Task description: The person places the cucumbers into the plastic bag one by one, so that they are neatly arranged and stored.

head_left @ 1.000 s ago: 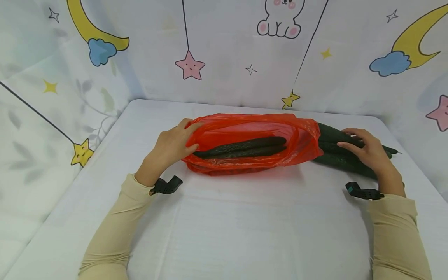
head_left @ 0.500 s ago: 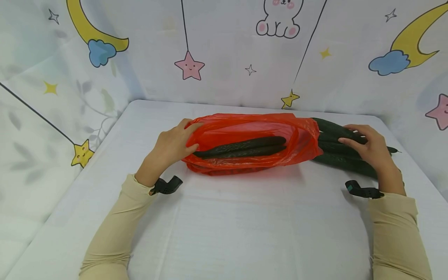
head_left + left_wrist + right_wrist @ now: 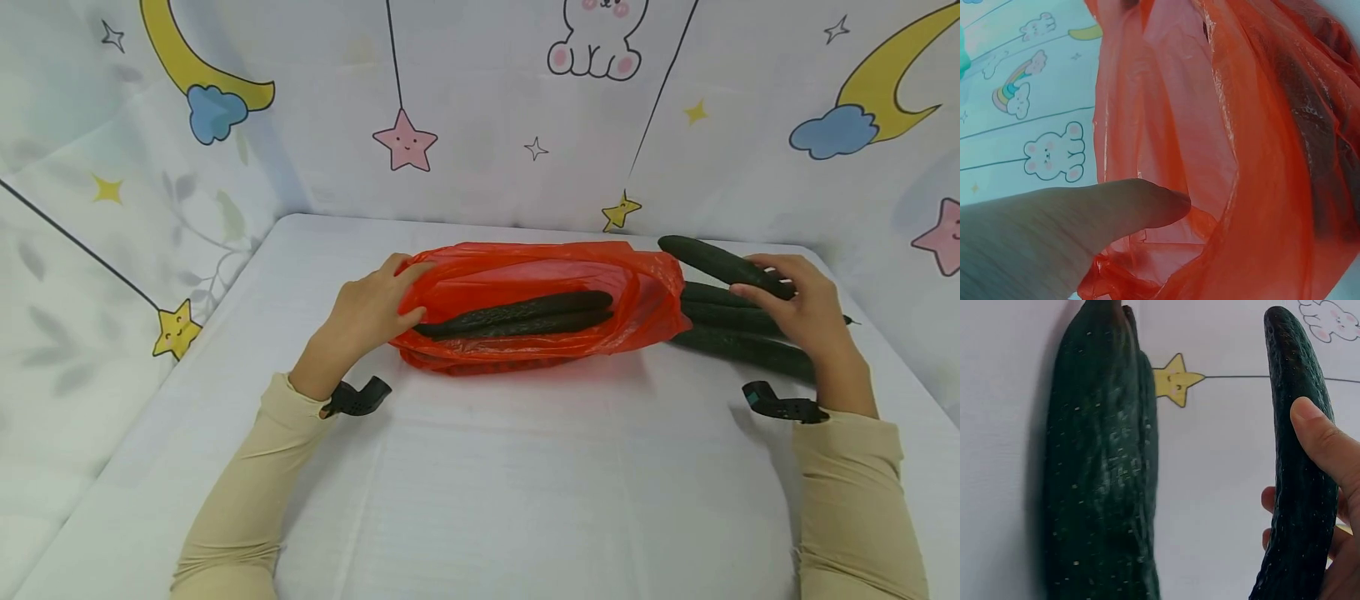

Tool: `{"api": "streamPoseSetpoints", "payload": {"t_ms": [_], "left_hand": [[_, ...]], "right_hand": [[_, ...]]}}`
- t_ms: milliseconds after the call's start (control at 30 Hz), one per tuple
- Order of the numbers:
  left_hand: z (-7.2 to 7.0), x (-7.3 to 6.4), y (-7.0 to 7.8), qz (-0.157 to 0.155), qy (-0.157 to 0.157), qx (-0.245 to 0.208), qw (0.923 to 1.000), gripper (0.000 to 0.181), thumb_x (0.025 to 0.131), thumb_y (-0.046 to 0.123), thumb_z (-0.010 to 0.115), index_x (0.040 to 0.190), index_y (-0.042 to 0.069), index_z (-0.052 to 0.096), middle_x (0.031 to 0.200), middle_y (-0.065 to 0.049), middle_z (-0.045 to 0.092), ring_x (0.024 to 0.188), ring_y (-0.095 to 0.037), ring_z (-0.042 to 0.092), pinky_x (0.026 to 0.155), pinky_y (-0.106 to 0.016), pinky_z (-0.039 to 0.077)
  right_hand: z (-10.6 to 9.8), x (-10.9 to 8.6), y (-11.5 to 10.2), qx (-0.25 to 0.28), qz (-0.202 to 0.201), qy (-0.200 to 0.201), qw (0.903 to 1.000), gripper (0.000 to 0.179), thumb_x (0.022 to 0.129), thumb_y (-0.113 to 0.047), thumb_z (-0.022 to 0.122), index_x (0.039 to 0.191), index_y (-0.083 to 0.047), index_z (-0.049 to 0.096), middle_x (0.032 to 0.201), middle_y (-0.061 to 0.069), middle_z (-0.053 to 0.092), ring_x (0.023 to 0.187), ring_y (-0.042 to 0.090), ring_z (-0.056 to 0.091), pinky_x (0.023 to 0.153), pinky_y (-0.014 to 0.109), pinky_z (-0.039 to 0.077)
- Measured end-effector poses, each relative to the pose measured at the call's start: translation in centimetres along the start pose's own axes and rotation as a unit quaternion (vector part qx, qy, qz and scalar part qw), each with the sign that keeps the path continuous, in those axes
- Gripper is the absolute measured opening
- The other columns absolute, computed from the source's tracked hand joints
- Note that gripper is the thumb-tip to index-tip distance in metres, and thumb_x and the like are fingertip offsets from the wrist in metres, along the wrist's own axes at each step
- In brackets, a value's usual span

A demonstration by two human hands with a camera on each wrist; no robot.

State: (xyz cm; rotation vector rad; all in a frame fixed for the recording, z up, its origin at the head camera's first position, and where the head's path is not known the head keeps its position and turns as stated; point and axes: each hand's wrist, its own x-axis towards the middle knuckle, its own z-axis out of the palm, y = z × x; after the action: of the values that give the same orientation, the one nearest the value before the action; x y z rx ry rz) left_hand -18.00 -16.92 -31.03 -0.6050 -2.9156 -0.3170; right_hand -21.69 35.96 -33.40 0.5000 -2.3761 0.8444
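Far left: left hand (image 3: 367,312) at the near end of a red plastic bag (image 3: 525,271), thumb and fingers apart at its mouth. Bag lay on its side on the white worktop (image 3: 525,483), two dark green cucumbers (image 3: 517,315) side by side within. Right of it, a single cucumber (image 3: 708,257), raised and tilted, clamped between thumb and fingers of the right hand (image 3: 810,308). Below that, loose cucumbers (image 3: 738,346) rested on the worktop.

Right hand (image 3: 802,300) | gripped cucumber (image 3: 723,262) | lifted clear of the pile
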Motion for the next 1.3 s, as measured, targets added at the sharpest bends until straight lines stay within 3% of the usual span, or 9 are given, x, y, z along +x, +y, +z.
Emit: {"api": "streamPoseSetpoints", "payload": {"t_ms": [233,567,800,867,1067,1300], "left_hand": [[-0.1,0.0,0.0,-0.002,-0.006,0.003,1.0,0.063,0.089,0.025,0.07,0.145,0.013,0.045,0.137,-0.017,0.047,0.061,-0.024,0.056,0.048,-0.031,0.047],[-0.2,0.0,0.0,-0.005,-0.006,0.005,1.0,0.062,0.09,0.025,0.069,0.145,0.013,0.044,0.138,-0.017,0.047,0.068,-0.026,0.06,0.048,-0.032,0.047],[-0.2,0.1,0.1,-0.005,-0.009,0.004,0.9999,0.062,0.09,0.025,0.069,0.145,0.013,0.045,0.138,-0.017,0.047,0.065,-0.025,0.059,0.047,-0.031,0.047],[-0.2,0.1,0.1,-0.005,-0.009,0.004,0.9999,0.062,0.09,0.025,0.07,0.145,0.013,0.045,0.138,-0.017,0.047,0.064,-0.025,0.058,0.047,-0.03,0.046],[-0.1,0.1,0.1,-0.002,-0.005,0.004,1.0,0.062,0.089,0.024,0.07,0.145,0.013,0.045,0.137,-0.018,0.048,0.058,-0.023,0.054,0.046,-0.03,0.044],[0.0,0.0,0.1,-0.001,-0.005,0.004,1.0,0.062,0.09,0.025,0.07,0.145,0.014,0.045,0.137,-0.018,0.048,0.051,-0.021,0.049,0.045,-0.029,0.042]], "right_hand": [[-0.5,0.3,-1.3,-0.008,0.004,-0.003,0.9999,0.041,0.081,0.0,0.077,0.119,0.004,0.064,0.109,-0.038,0.047,0.098,-0.013,0.043,0.08,0.006,0.03],[-1.2,1.1,-3.7,-0.005,-0.039,0.025,0.9989,0.047,0.072,0.012,0.079,0.116,0.005,0.066,0.109,-0.035,0.052,0.096,-0.011,0.047,0.081,0.006,0.034],[-1.6,1.3,-4.8,-0.01,-0.051,0.029,0.9982,0.049,0.07,0.01,0.081,0.116,0.004,0.067,0.112,-0.033,0.053,0.098,-0.01,0.048,0.082,0.005,0.036],[-1.7,1.3,-5.0,-0.006,-0.057,0.03,0.9979,0.048,0.071,0.009,0.081,0.117,0.003,0.068,0.112,-0.027,0.058,0.099,-0.009,0.049,0.083,0.005,0.037],[-1.9,1.4,-5.9,0.007,-0.084,0.034,0.9959,0.041,0.081,-0.014,0.081,0.117,0.001,0.069,0.11,0.002,0.067,0.1,-0.005,0.051,0.086,0.007,0.038],[-2.3,1.7,-7.2,0.026,-0.119,0.034,0.992,0.064,0.082,-0.049,0.072,0.113,0.007,0.068,0.112,-0.023,0.058,0.1,-0.004,0.053,0.087,0.008,0.04]]}}
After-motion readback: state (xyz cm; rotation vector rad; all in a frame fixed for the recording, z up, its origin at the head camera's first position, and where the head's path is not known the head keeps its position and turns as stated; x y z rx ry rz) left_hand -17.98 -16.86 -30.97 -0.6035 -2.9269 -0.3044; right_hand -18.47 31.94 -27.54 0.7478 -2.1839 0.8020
